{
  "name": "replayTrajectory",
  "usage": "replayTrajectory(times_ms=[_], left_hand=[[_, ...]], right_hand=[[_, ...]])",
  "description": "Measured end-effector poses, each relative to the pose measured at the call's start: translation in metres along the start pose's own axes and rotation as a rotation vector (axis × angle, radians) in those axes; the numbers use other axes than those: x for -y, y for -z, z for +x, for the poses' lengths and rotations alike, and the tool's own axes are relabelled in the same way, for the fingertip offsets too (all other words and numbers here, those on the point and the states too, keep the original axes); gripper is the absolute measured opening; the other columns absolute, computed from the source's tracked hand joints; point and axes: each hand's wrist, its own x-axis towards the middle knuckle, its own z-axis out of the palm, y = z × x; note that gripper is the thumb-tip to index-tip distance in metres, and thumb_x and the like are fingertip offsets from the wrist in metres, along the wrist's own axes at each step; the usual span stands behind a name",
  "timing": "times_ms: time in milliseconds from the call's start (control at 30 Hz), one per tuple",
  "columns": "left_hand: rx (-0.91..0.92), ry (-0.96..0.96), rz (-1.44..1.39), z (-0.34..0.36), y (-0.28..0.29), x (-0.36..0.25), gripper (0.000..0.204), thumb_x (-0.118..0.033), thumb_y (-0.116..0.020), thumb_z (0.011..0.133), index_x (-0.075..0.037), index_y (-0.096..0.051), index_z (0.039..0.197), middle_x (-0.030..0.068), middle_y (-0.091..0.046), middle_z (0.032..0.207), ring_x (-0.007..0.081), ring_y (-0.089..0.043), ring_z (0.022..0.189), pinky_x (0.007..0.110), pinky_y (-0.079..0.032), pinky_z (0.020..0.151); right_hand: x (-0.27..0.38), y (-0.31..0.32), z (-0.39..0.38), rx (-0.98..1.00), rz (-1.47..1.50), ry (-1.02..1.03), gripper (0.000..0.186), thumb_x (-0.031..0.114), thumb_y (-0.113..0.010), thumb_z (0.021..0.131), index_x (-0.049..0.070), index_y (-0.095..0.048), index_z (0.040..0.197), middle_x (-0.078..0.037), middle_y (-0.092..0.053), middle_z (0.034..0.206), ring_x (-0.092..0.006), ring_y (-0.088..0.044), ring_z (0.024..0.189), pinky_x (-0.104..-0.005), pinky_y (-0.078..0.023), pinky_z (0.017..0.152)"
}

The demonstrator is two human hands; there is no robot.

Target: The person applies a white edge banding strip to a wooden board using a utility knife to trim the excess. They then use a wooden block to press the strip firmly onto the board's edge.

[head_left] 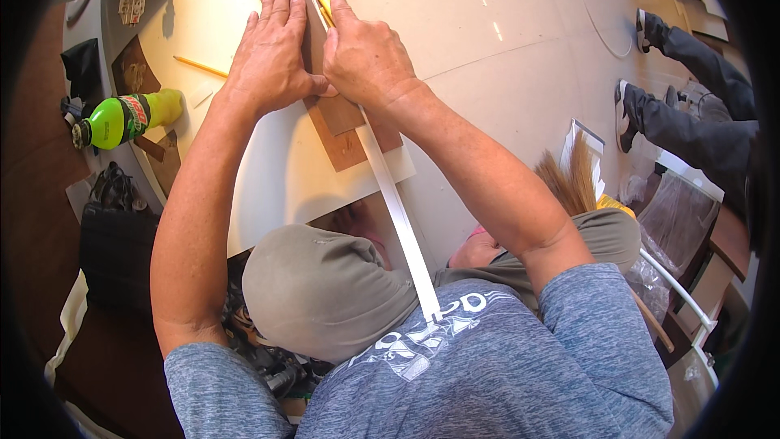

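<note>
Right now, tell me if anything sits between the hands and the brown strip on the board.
Nothing visible does. The left hand lies flat on the brown veneer strip, and the right hand holds a yellow utility knife against it beside the white straightedge.

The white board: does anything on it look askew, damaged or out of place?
Nothing looks damaged. The green bottle lies on its side at the white board left edge, and a pencil lies loose near the left hand.

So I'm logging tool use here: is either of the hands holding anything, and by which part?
The right hand grips a yellow-handled cutter by its handle. The left hand holds nothing, pressing flat on a brown strip.
</note>
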Motion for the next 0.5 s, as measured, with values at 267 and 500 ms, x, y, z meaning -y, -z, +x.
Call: replayTrajectory(times_ms=[267, 500], left_hand=[[0.016, 0.011, -0.004, -0.0001, 0.0006, 0.0004, 0.142, -0.051, -0.100, 0.060, 0.000, -0.027, 0.170, 0.0262, -0.022, 0.177, 0.0366, -0.020, 0.166, 0.048, -0.020, 0.136], [0.022, 0.013, -0.009, 0.0010, 0.0008, 0.0003, 0.139, -0.042, -0.100, 0.061, 0.000, -0.025, 0.170, 0.0261, -0.020, 0.178, 0.0389, -0.018, 0.166, 0.049, -0.020, 0.136]], right_hand=[[0.0055, 0.0039, 0.0039, 0.013, -0.003, 0.004, 0.055, 0.019, -0.053, 0.102, 0.003, -0.049, 0.155, -0.031, -0.075, 0.089, -0.0501, -0.076, 0.087, -0.0581, -0.061, 0.085], [0.0066, 0.0062, 0.0043, 0.038, -0.030, -0.010, 0.050, 0.018, -0.052, 0.103, 0.003, -0.053, 0.151, -0.030, -0.075, 0.090, -0.0489, -0.076, 0.088, -0.0571, -0.062, 0.087]])
